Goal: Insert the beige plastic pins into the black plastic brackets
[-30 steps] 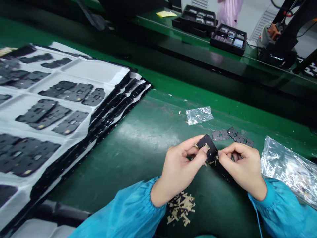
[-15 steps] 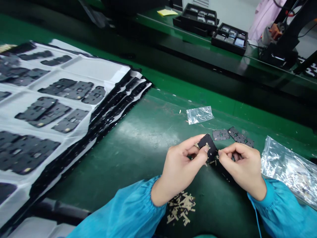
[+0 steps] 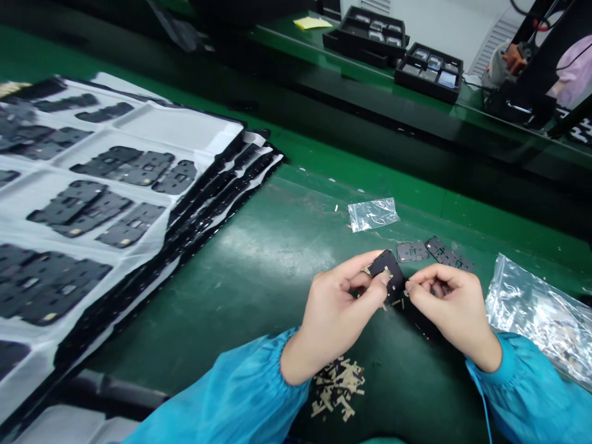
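Observation:
Between the thumb and fingers of my left hand is a flat black plate with cut-outs, held tilted above the table. My right hand is pinched at the plate's right edge; whatever lies between its fingertips is too small to make out. Two similar dark plates, one grey-black and one lying slantwise, rest just beyond my hands. A pile of small beige pieces lies near my left wrist. A few more bits are scattered beneath the held plate.
Stacked white trays with black plates in their compartments fill the left side. A small clear bag lies ahead; a larger clear bag with small pieces is at right. Black boxes stand on the back ledge, near a pink-clothed person.
My right hand has shifted very slightly, staying by the plate's edge. My left hand and the plate are nearly still. The pink clothing in the background has moved right.

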`<state>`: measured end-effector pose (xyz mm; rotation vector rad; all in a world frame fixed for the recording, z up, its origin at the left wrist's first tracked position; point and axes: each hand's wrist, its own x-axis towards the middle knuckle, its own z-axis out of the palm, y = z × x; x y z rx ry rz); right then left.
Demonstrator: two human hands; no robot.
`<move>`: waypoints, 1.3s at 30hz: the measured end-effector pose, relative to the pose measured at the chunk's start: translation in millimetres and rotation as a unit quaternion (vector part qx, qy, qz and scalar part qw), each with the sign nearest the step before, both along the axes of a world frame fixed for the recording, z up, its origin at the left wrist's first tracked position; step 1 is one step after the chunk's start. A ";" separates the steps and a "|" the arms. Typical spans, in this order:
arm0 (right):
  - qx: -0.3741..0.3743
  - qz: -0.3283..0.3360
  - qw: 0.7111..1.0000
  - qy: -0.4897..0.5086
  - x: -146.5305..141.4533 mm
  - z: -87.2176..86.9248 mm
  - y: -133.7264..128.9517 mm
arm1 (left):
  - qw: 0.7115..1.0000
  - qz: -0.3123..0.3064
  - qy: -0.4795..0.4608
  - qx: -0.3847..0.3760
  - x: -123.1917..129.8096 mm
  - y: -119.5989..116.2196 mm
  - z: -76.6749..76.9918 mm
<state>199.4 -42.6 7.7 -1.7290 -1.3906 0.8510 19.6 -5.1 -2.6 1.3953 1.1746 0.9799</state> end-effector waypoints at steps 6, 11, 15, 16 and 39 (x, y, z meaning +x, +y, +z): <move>-0.051 -0.021 0.996 0.069 0.5 -1.0 0.3 | 1.000 0.002 -0.003 0.001 -1.0 -1.8 0.0; -0.078 -0.032 0.992 0.093 2.4 -2.2 0.6 | 1.000 0.002 -0.007 0.010 -0.5 -1.2 0.3; -0.092 -0.040 0.989 0.112 2.9 -1.1 1.5 | 1.000 0.004 -0.006 0.022 -0.9 -1.4 -0.7; -0.093 -0.042 0.988 0.119 2.5 -0.5 1.9 | 1.000 0.004 -0.007 0.024 -0.9 -1.5 -0.9; -0.107 -0.040 0.985 0.128 1.0 6.1 2.5 | 0.991 -0.047 -0.123 0.005 -6.6 -0.9 -6.7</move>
